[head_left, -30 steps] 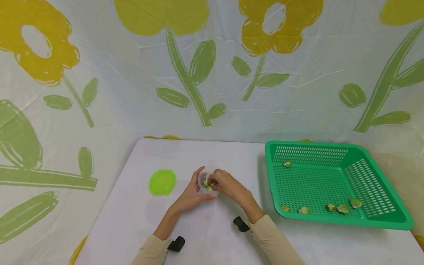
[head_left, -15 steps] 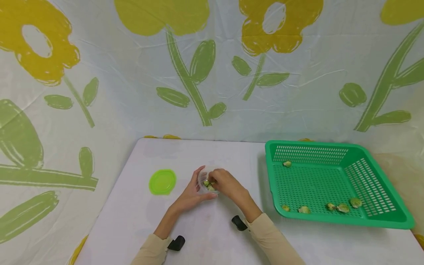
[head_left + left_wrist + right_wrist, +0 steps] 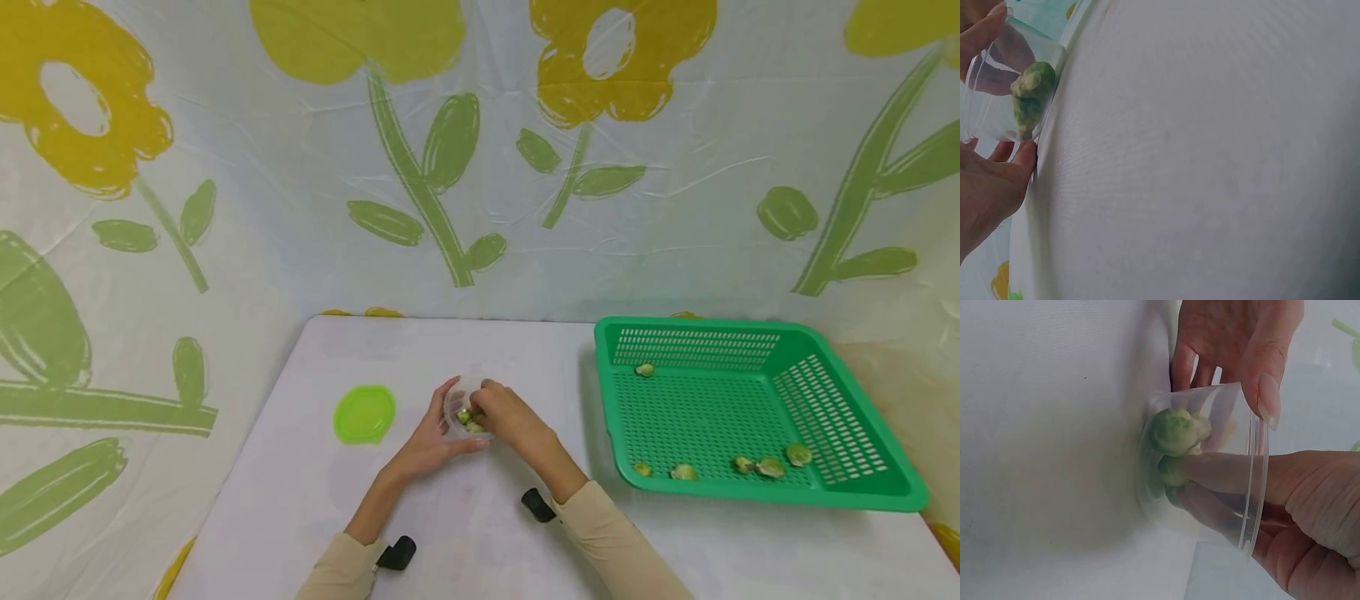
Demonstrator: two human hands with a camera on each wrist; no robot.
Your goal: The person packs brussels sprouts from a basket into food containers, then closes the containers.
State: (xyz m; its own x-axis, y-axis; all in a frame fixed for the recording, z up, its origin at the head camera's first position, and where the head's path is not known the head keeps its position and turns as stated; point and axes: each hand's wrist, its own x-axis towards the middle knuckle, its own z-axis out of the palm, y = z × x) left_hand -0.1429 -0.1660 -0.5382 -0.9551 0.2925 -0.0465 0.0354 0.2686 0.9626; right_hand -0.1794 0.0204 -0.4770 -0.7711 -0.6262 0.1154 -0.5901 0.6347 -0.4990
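My left hand (image 3: 429, 447) grips a clear round plastic container (image 3: 1159, 515) from the side, thumb and fingers curled around its wall. The container stands on the table. Reaching in over its rim, my right hand (image 3: 514, 417) pinches a Brussels sprout (image 3: 1172, 469) between thumb and finger, low inside near the bottom. Another Brussels sprout (image 3: 1172, 431) lies beside those fingertips, green and pale at the stem end. Through the wall in the left wrist view, a sprout (image 3: 1037, 78) shows above a second one. Part of the contents is hidden behind my right hand.
A bright green lid (image 3: 364, 414) lies flat on the white-covered table (image 3: 450, 533), left of the container. To the right stands a large green slotted basket (image 3: 757, 497) holding several loose sprouts (image 3: 770, 467). A flower-printed cloth (image 3: 315, 150) hangs behind the table.
The head view has shifted slightly. My right hand stays inside the container, its wrist a little further left, while my left hand keeps its grip.
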